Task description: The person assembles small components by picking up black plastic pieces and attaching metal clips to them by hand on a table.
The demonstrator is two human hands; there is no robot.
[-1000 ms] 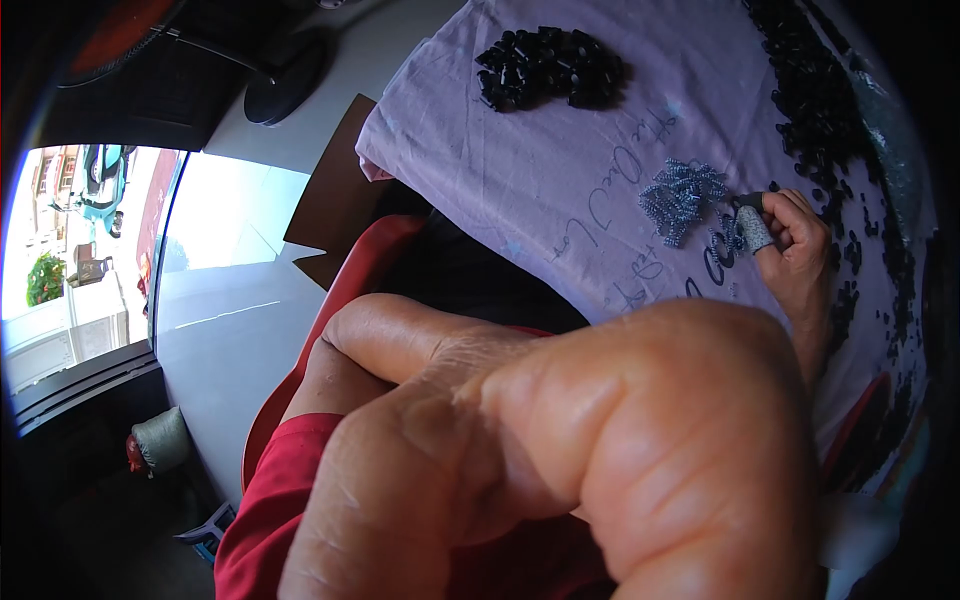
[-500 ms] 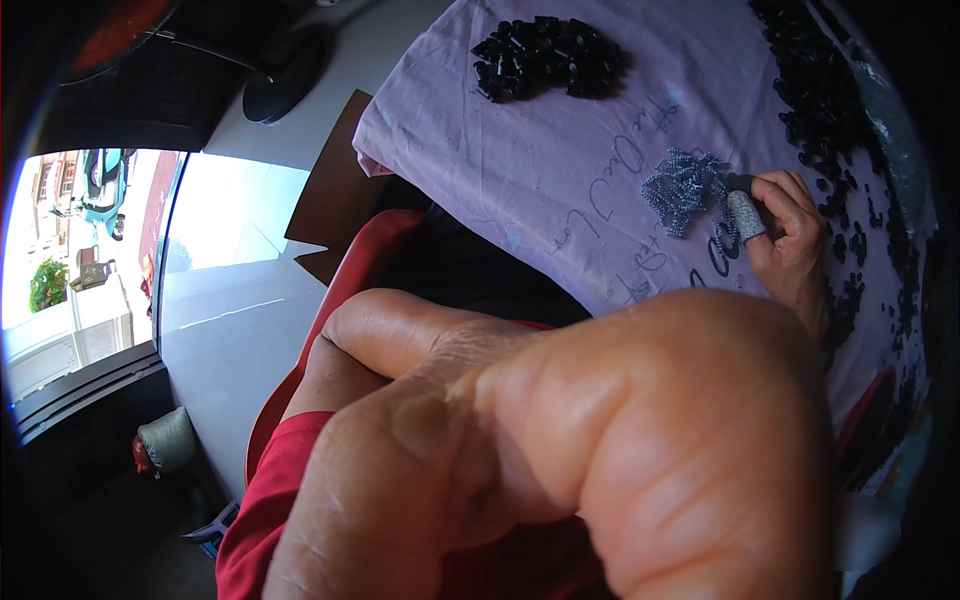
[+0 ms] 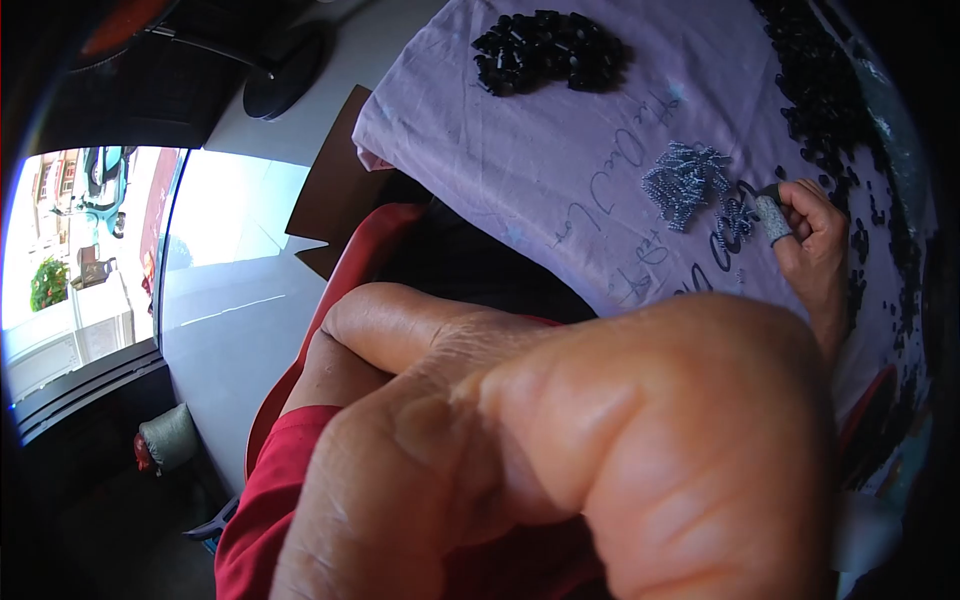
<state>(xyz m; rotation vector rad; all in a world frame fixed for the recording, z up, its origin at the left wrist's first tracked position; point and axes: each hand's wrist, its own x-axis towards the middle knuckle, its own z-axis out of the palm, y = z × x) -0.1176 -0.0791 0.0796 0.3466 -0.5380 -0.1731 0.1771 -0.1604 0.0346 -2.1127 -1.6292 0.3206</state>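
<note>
My right hand (image 3: 815, 225) is over the cloth with its fingers bent and closed, the thumb in a pale grey finger cover and a fingertip in a dark one. Whatever lies between the fingertips is too small to make out. Just left of them is a small cluster of grey-blue bits (image 3: 738, 222), beside a larger grey-blue beaded-looking pile (image 3: 685, 185). My left hand (image 3: 660, 430) is very close to the camera, blurred and large; only its palm side and wrist show, and its fingers are out of sight.
A lilac cloth with printed writing (image 3: 560, 130) covers the table. On it are a heap of black pieces (image 3: 548, 52) and a long spread of black pieces (image 3: 820, 95) along the far right. A red chair (image 3: 385, 235) and brown cardboard (image 3: 330, 185) are at the left.
My right hand has moved right, away from the grey-blue pile. A small cluster now shows between pile and fingertips. The left hand has hardly moved.
</note>
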